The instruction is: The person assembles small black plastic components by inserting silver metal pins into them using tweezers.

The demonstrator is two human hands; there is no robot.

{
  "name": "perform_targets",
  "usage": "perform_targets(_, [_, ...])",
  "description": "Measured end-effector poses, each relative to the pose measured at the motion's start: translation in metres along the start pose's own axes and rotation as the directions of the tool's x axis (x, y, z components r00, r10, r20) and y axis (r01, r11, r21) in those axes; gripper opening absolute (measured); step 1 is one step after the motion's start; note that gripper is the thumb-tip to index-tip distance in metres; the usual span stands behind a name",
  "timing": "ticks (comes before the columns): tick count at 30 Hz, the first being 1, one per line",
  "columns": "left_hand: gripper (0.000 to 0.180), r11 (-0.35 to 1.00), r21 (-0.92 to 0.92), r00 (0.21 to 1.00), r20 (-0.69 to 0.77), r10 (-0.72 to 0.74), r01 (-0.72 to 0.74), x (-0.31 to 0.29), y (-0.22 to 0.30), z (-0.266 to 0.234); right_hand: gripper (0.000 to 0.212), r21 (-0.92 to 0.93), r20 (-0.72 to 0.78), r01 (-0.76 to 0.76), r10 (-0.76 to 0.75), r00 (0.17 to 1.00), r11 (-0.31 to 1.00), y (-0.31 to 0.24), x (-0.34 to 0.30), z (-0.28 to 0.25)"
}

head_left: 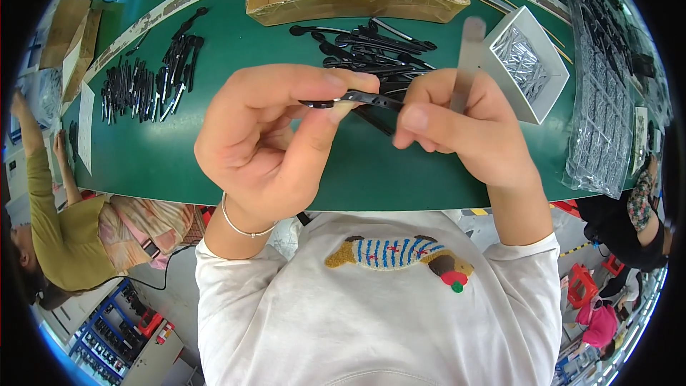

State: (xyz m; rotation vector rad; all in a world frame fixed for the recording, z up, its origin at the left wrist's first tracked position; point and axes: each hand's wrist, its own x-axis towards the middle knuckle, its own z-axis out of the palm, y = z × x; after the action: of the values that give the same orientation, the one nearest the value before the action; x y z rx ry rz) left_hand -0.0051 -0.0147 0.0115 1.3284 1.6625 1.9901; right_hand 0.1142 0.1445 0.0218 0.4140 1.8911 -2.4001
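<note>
Between the thumb and forefinger of my left hand (261,136) is a slim black part (376,99) with a curved, rounded end. It lies roughly level above the table. My right hand (475,125) is closed around a flat metal strip (469,53) with a rounded tip, which points up and is slightly blurred. The right thumb and fingertips are at the black part's right end; whether they grip it I cannot tell. Behind my hands lies a loose pile of similar black parts (379,46), partly covered by my fingers.
At the back, an open cardboard box (357,9) holds many small white strips. A white box (500,84) with silver pieces stands tilted by my right hand. More black parts (153,89) lie to the left on the green table (171,161). Clear plastic trays (600,143) are at right. Co-workers sit both sides.
</note>
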Motion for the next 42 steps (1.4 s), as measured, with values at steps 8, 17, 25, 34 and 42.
perform_targets(8, [0.015,0.999,-0.040,0.998,-0.067,0.007,-0.009,0.005,-0.003,0.000,0.027,0.274,0.136,-0.088,0.052,0.989,0.958,-0.006,-0.003,-0.007])
perform_targets(17, [0.016,0.992,-0.123,0.991,-0.136,-0.012,-0.005,0.009,-0.002,0.001,0.021,0.143,-0.034,0.037,-0.032,0.999,0.989,-0.003,-0.003,-0.012])
perform_targets(25, [0.018,0.991,-0.107,0.995,-0.048,-0.083,0.077,0.001,0.001,0.012,0.015,-0.567,-0.103,0.520,-0.681,0.725,0.639,-0.001,0.002,-0.002])
perform_targets(34, [0.020,0.996,0.089,0.997,0.072,0.021,-0.027,0.001,0.000,0.006,0.007,0.059,-0.131,0.244,-0.235,0.963,0.968,0.003,0.001,0.003])
perform_targets(42, [0.017,0.998,-0.012,0.998,0.033,-0.057,0.057,0.003,-0.006,0.005,0.003,-0.663,-0.164,0.399,-0.642,0.749,0.634,0.005,0.000,0.008])
